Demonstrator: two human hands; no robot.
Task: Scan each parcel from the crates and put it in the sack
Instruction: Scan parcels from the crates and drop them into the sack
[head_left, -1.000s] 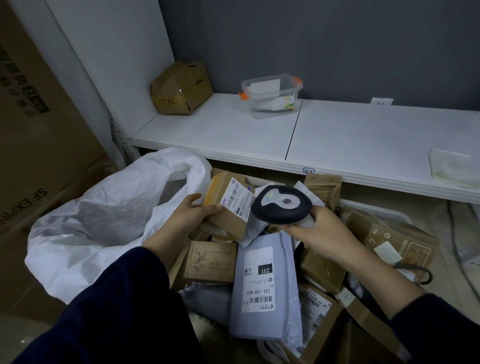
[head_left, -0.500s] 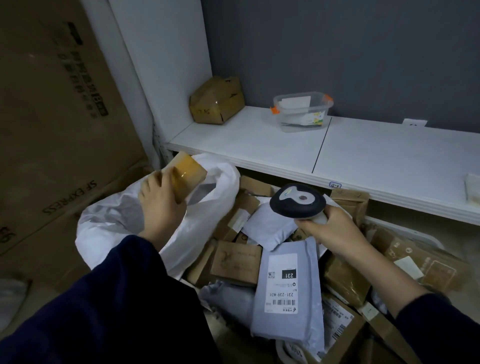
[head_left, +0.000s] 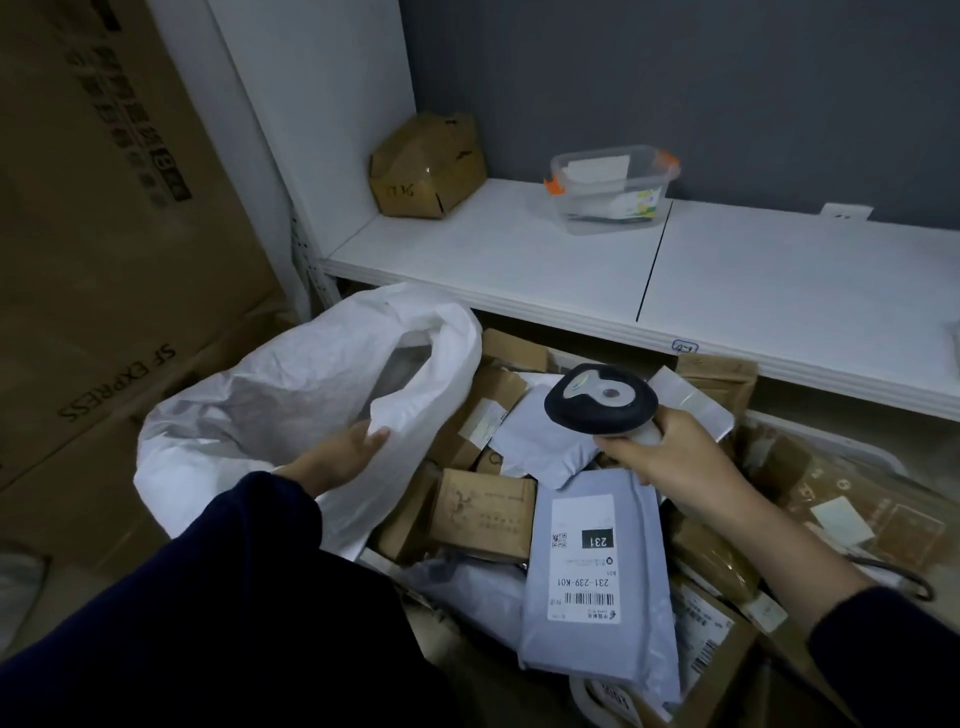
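At centre left, the white sack (head_left: 291, 395) stands with its mouth agape; what it holds cannot be made out. The left hand (head_left: 337, 457) lies at its near rim, fingers loosely spread, gripping no parcel. The right hand (head_left: 670, 457) is wrapped round the scanner (head_left: 600, 402) above the heap of parcels filling the lower right, a grey mailer (head_left: 597, 571) uppermost. On the shelf (head_left: 519, 249), a clear tub (head_left: 613, 189) holds papers, well apart from a dented carton (head_left: 426, 166).
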